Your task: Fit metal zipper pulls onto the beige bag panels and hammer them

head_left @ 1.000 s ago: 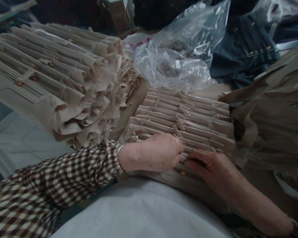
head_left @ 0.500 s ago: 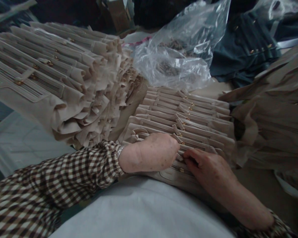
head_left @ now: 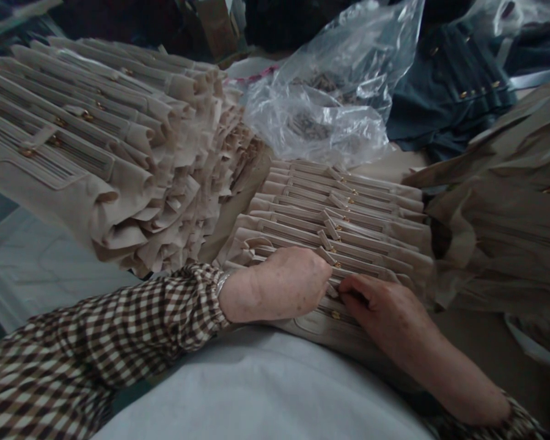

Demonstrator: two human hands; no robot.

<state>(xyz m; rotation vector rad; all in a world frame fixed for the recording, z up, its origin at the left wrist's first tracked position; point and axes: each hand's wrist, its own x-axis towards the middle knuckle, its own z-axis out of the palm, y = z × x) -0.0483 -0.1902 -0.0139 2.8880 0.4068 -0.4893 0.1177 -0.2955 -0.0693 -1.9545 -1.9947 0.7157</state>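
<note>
Left hand (head_left: 279, 284) and right hand (head_left: 385, 311) curled on a fanned stack of beige pleated garment panels (head_left: 343, 226).

Far left, a taller heap of matching panels (head_left: 119, 165); brown-checked sleeve (head_left: 119, 330) below. Left hand half closed on the stack, right hand half closed just beside it, fingertips by a brass stud (head_left: 335, 315), any grip impossible to tell. Behind, a clear plastic bag (head_left: 316, 104); far right, a khaki garment pile (head_left: 499, 232).

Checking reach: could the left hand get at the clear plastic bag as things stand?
Probably only with a stretch: the left hand rests on stacked beige pleated garments, and the bag lies beyond that stack.
</note>
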